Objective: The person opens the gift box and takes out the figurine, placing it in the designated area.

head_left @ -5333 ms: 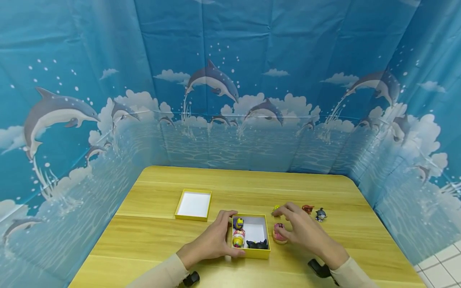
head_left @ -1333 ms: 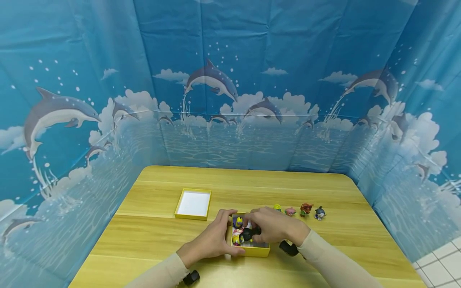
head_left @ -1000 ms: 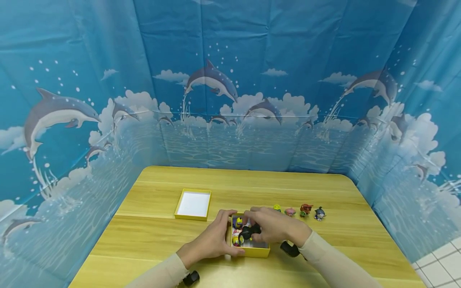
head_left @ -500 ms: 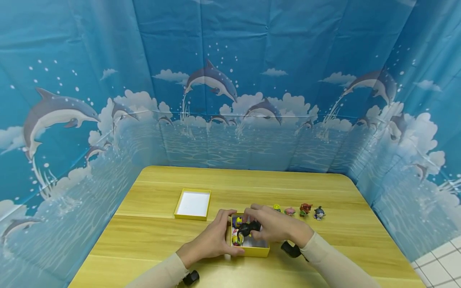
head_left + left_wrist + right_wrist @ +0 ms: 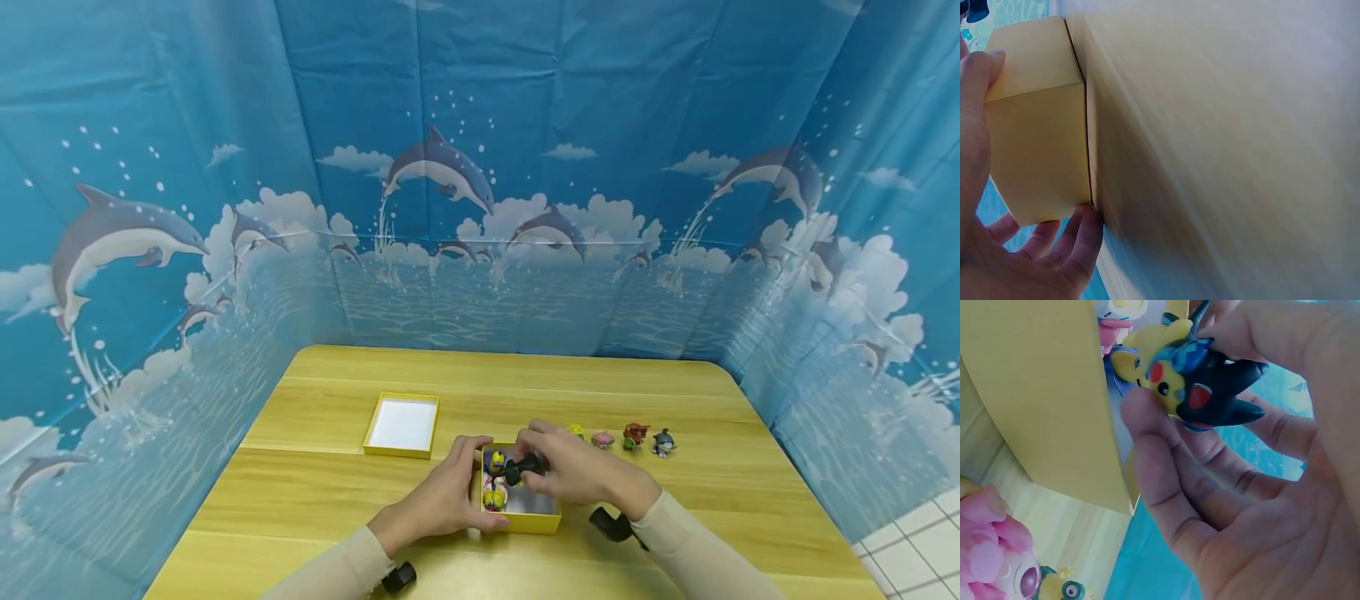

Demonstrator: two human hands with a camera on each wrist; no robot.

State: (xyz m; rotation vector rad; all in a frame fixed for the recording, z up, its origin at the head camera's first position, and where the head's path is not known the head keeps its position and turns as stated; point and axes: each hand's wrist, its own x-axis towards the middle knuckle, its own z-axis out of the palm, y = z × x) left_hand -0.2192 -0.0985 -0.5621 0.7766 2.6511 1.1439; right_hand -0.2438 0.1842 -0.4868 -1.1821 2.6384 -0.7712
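Observation:
My left hand grips the left side of a yellow box, thumb on the near wall and fingertips on the far one. In the left wrist view, that hand's fingertips reach the box's lower edge at the tabletop. Above the box's back part, my right hand pinches a Pikachu figurine in a black costume with pointed ears. Inside the box, along its left side, lie a purple-and-yellow figurine and a yellow one. My right hand hides the box's back right corner.
A yellow box lid with a white inside lies at the back left of the wooden table. To the right stand a pink figurine, a red-brown one and a grey one. A dolphin-print curtain surrounds the table.
Earlier the black figurine lay in the box's front and my right hand was at a pink toy beside it. Over the last second the held figurine has turned and moved slightly back and right.

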